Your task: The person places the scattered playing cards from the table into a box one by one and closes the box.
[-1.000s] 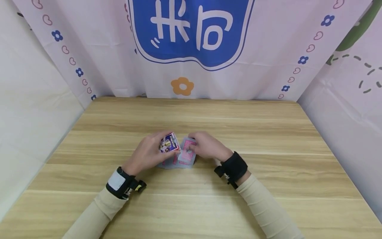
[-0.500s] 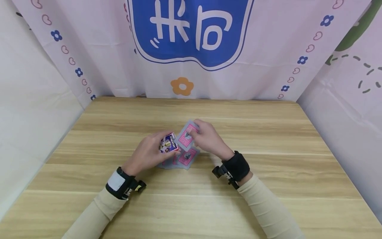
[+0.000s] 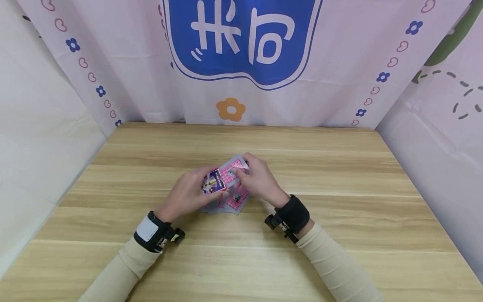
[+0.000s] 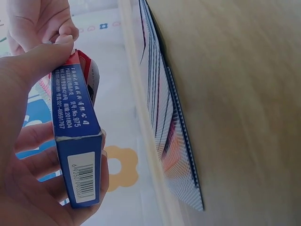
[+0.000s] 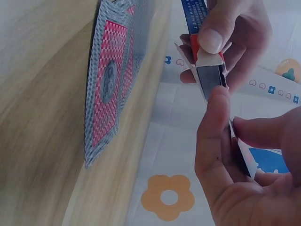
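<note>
My left hand (image 3: pixel 185 195) grips a small blue and red playing-card box (image 3: pixel 213 182) above the table. In the left wrist view the box (image 4: pixel 77 113) shows its barcode end, with my thumb across the far end. From the right, my right hand (image 3: pixel 262 178) pinches a pink-backed playing card (image 3: pixel 228 173) between thumb and fingers. The card's near end meets the box's open end. In the right wrist view the flaps of the box (image 5: pixel 209 70) stand apart, and one right finger touches its mouth. Below lie overlapping playing cards (image 3: pixel 237 199), backs up, partly hidden by the left hand.
The wooden table (image 3: pixel 241 256) spreads around both hands. A white curtain (image 3: pixel 143 84) with a blue emblem hangs along its back edge. White cloth walls (image 3: pixel 45 147) stand at both sides. Each wrist wears a black strap (image 3: pixel 296 214) with a camera.
The right hand lifted a playing card from those on the table, then turned it and brought its end to the mouth of the box. The left hand has stayed in place.
</note>
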Demonstrator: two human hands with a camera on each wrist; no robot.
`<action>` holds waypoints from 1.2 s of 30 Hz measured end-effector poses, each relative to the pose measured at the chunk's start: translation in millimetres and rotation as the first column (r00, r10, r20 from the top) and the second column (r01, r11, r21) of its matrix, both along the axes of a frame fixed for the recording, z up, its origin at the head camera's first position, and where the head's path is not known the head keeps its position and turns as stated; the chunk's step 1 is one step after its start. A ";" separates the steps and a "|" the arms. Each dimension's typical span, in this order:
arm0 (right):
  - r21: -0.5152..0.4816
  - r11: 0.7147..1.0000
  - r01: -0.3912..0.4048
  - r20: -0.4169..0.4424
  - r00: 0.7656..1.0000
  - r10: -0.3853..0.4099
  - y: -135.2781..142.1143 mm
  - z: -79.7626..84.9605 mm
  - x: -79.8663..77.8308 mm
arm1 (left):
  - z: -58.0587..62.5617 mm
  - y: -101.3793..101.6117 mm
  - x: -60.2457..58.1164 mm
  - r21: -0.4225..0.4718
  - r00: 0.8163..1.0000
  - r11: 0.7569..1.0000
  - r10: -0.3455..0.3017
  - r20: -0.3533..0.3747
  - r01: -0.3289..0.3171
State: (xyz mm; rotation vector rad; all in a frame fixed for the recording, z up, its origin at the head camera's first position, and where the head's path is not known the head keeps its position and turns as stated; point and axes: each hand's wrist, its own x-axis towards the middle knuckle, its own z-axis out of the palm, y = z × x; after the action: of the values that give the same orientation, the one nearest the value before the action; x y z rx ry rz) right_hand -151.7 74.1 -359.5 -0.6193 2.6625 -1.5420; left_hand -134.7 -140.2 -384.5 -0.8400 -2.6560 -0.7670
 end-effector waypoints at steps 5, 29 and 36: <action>-0.009 0.997 -0.071 0.032 0.997 0.071 -2.7 -2.0 1.7 | 0.2 -0.4 0.1 0.010 1.000 1.000 -0.015 -0.007 0.015; 0.036 0.997 -0.062 -0.037 0.997 0.064 -4.3 -6.7 4.2 | 0.2 1.6 0.6 0.016 0.999 0.999 -0.028 -0.019 0.028; 0.043 0.991 -0.129 -0.050 0.990 0.131 -7.2 -5.2 5.3 | -1.4 1.6 -0.7 0.023 0.999 0.999 -0.034 -0.021 0.034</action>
State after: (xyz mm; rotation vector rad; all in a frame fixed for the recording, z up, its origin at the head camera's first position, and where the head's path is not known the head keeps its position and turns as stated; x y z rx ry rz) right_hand -146.4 66.9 -364.7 -0.8239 2.6231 -1.4562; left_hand -135.4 -138.7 -385.9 -0.8846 -2.6155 -0.7920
